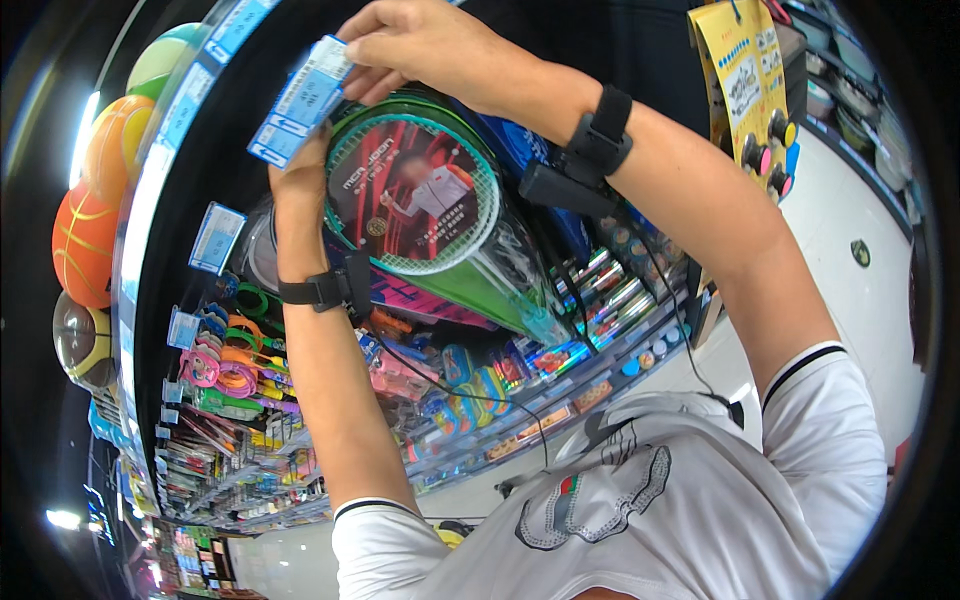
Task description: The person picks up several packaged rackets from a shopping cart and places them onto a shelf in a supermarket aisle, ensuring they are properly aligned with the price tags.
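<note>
High in front of me, my right hand [401, 49] pinches the upper right end of a blue and white price tag holder [304, 101] with thumb and fingers. More than one price label shows on it, overlapping. My left hand [309, 156] is raised right behind the holder's lower part; its fingers are hidden, so their grip cannot be made out. Just below both hands hangs a badminton racket [412, 195] with a teal and white frame, a printed card over its strings and a clear and green cover. Black straps with small devices circle both wrists.
Balls, including an orange basketball [86, 244], line a shelf edge with price labels [180, 112] at left. Below hang colourful packaged goods [232, 367] on hooks. Another price tag [217, 236] juts out near my left wrist. A yellow display card [742, 82] hangs at right. Black cables trail from both wrists.
</note>
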Demonstrator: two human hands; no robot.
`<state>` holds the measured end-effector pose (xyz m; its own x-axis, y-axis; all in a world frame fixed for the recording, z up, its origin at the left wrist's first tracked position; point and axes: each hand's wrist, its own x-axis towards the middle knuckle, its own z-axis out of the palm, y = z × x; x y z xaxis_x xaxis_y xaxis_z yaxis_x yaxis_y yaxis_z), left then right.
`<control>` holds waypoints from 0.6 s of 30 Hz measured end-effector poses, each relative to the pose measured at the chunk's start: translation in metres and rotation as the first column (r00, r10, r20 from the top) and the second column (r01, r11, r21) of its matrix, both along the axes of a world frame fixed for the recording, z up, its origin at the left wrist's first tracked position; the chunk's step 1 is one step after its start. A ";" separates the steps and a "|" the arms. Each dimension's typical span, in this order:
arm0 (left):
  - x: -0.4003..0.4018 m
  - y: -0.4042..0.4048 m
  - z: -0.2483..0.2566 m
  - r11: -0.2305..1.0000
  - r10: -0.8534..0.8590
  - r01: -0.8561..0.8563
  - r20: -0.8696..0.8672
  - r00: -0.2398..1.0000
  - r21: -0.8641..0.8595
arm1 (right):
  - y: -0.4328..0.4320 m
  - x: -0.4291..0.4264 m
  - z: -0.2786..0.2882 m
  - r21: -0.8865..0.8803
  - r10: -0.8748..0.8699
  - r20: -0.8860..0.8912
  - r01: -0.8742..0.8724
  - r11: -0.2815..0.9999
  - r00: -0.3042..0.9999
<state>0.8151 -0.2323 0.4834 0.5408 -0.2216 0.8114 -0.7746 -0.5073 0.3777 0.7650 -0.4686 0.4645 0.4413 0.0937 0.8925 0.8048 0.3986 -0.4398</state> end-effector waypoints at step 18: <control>0.005 -0.002 -0.010 0.990 -0.007 -0.019 -0.186 0.983 -0.139 | -0.004 -0.012 -0.016 0.053 -0.303 0.173 0.298 0.953 0.937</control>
<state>0.8203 -0.2340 0.4736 0.6857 -0.1098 0.7196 -0.6816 -0.4439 0.5817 0.7533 -0.4731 0.4482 0.2798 -0.0424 0.9591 0.9528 0.1350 -0.2720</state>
